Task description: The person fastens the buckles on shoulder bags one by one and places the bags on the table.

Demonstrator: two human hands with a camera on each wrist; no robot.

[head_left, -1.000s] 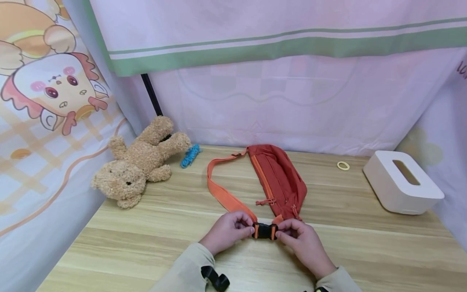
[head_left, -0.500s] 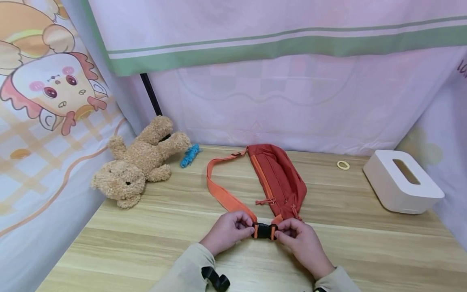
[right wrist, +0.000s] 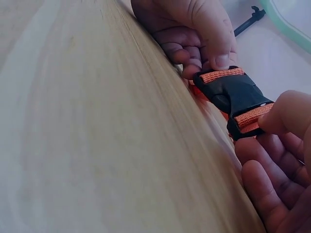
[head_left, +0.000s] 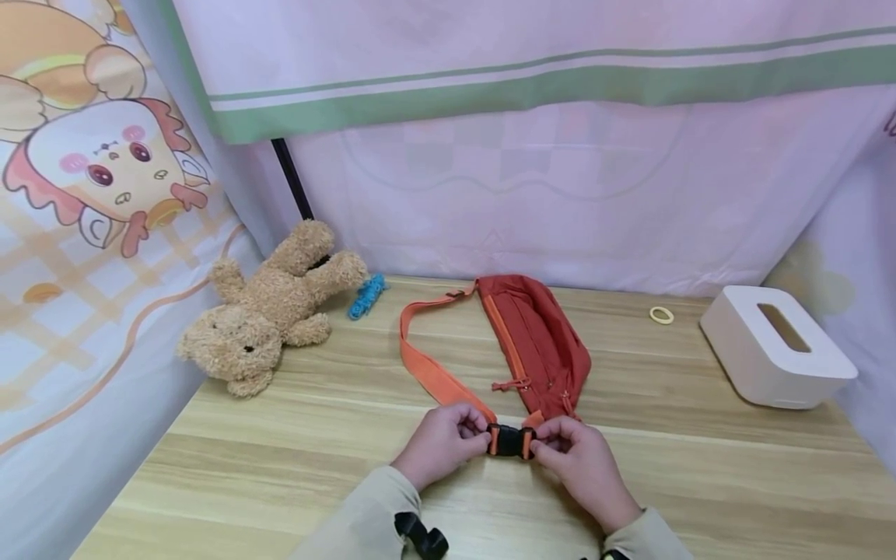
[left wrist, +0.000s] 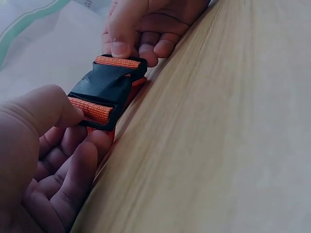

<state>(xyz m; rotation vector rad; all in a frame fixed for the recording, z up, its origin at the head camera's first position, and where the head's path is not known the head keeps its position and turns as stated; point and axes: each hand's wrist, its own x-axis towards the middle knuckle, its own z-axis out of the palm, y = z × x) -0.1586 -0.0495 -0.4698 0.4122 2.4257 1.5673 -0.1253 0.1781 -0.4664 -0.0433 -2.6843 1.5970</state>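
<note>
Left hand (head_left: pixel 441 442) and right hand (head_left: pixel 577 459): fingers of each pinch 1 end of the black buckle (head_left: pixel 510 441), joined, at near edge of wooden surface (head_left: pixel 700 482). Orange strap (head_left: pixel 428 373) loops back to red waist bag (head_left: pixel 535 342) mid-surface. Beyond: teddy bear (head_left: pixel 269 307) left, white tissue box (head_left: pixel 773 346) right.

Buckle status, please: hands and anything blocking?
Left hand and right hand pinch black buckle, halves joined. Red waist bag lies behind. Nothing blocking.
</note>
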